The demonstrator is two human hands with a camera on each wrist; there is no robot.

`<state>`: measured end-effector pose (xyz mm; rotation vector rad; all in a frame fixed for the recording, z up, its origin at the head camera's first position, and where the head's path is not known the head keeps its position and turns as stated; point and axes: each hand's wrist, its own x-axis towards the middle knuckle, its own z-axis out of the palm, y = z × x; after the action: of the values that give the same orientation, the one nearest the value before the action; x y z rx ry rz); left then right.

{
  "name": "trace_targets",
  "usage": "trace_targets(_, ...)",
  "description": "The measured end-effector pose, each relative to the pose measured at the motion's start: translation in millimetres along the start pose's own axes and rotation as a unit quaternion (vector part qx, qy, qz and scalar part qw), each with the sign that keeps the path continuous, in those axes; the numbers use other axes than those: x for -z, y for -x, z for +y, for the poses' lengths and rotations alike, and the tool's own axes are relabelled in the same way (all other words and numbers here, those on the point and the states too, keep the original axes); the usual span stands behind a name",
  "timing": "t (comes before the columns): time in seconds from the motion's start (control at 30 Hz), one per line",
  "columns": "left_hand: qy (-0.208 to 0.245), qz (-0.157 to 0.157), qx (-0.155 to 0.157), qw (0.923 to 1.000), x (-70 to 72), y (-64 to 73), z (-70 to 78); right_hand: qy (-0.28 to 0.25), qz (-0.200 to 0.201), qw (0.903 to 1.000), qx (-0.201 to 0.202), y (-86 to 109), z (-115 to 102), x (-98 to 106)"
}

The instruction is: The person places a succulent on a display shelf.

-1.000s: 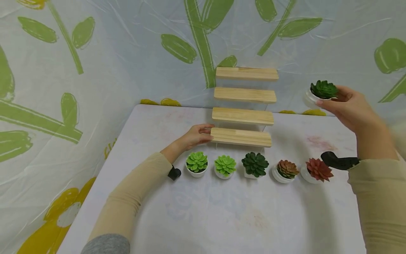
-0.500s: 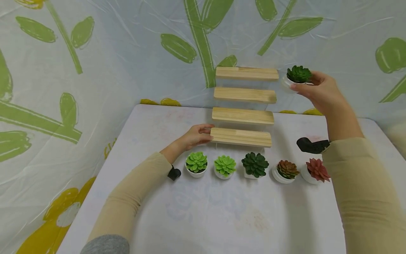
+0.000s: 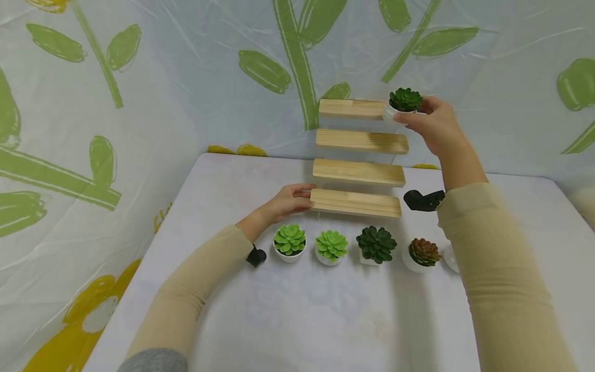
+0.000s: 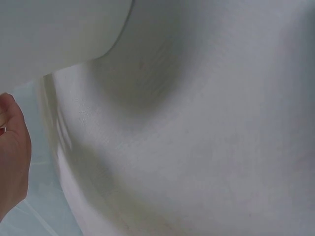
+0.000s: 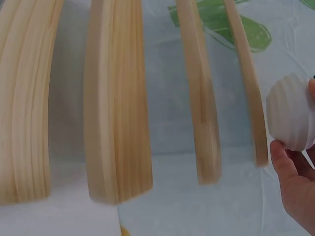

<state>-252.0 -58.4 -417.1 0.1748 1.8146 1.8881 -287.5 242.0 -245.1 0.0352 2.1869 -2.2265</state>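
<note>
My right hand (image 3: 439,126) holds a dark green potted succulent (image 3: 405,101) by its white pot, at the right end of the top wooden shelf (image 3: 350,108). In the right wrist view, the ribbed white pot (image 5: 288,113) shows just past the edge of the top board (image 5: 248,88), with a finger and thumb around it. At the left, my left hand (image 3: 285,202) grips the end of the lowest shelf (image 3: 355,202), thumb and fingers about its edge. Part of the left hand (image 4: 14,152) appears at the left wrist view's border.
In front of the stepped rack stand two light green succulents (image 3: 289,240) (image 3: 331,245), a dark green one (image 3: 376,245) and a brownish one (image 3: 424,252). Another white pot (image 3: 451,258) is partly behind my right sleeve. A patterned sheet (image 3: 209,93) hangs behind the table (image 3: 325,320).
My right hand has carried the dark green succulent leftward and up, from the far right to the top shelf's right end. The left hand stays on the lowest shelf.
</note>
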Motion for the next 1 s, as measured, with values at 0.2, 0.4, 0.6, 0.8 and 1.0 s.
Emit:
trace_targets(0.2,-0.003,-0.010,-0.004,0.9999,-0.4,2.3,-1.2,0.043,0.019,0.9988,-0.012,-8.2,-3,-17)
trace_targets(0.4,0.001,-0.007,-0.003,1.0000,0.2,0.9,0.1,0.099,0.030,0.9946,-0.010,-15.6,-5,-28)
trace_targets(0.6,0.001,0.004,0.003,1.0000,1.1,1.4,1.3,0.065,0.030,0.9973,0.016,-23.0,0,-39)
trace_targets(0.8,0.004,0.002,0.005,1.0000,-0.6,3.6,2.7,0.088,0.023,0.9959,0.007,-27.3,-1,-42)
trace_targets(1.0,0.008,0.002,0.005,1.0000,-1.0,3.5,2.2,0.127,0.016,0.9918,0.002,-29.8,-4,-43)
